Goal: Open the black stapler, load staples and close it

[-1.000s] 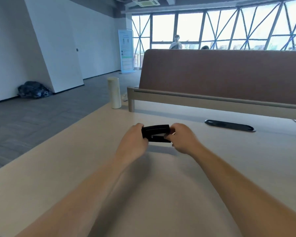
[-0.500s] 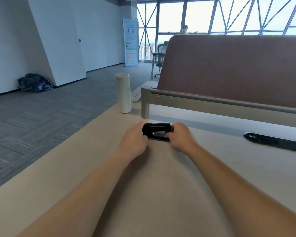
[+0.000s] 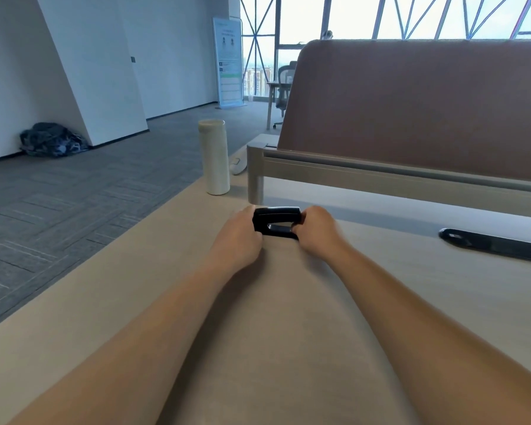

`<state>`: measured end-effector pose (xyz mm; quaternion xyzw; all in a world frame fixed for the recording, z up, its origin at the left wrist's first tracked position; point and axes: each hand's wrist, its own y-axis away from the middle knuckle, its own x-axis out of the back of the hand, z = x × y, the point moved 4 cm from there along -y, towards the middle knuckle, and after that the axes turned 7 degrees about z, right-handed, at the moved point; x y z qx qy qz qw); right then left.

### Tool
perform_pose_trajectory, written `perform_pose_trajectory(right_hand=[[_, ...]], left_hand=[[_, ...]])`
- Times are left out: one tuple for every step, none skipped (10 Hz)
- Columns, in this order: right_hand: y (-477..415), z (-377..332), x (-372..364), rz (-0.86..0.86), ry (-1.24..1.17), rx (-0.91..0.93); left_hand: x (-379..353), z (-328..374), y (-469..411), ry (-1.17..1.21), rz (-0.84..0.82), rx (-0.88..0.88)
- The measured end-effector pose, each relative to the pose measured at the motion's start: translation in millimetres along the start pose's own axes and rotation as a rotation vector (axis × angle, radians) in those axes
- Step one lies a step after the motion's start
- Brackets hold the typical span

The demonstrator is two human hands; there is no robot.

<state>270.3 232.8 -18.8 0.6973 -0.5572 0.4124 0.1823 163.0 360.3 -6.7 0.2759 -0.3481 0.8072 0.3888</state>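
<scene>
The black stapler [image 3: 277, 220] sits on the light wooden table [image 3: 141, 286], lying sideways between my two hands. My left hand [image 3: 239, 237] grips its left end and my right hand [image 3: 318, 233] grips its right end. The stapler's top arm and base sit close together with a narrow gap between them; both ends are hidden by my fingers. No staples are visible.
A tall cream bottle [image 3: 213, 157] stands behind the stapler to the left, near the table's left edge. A brown desk divider [image 3: 411, 108] on a beige rail runs across the back. A black cable slot cover [image 3: 494, 246] lies in the table at right.
The view has shifted left and closer, so the bottle and divider post appear nearer. Both hands keep hold of the stapler, which looks slightly more shut than a second ago.
</scene>
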Motion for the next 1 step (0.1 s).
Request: perform_pose_trajectory(right_hand=[[6.2, -1.6, 6.4, 0.013, -0.006, 0.0]], left_hand=[[-2.0, -1.2, -1.6, -0.03, 0.002, 0.028]])
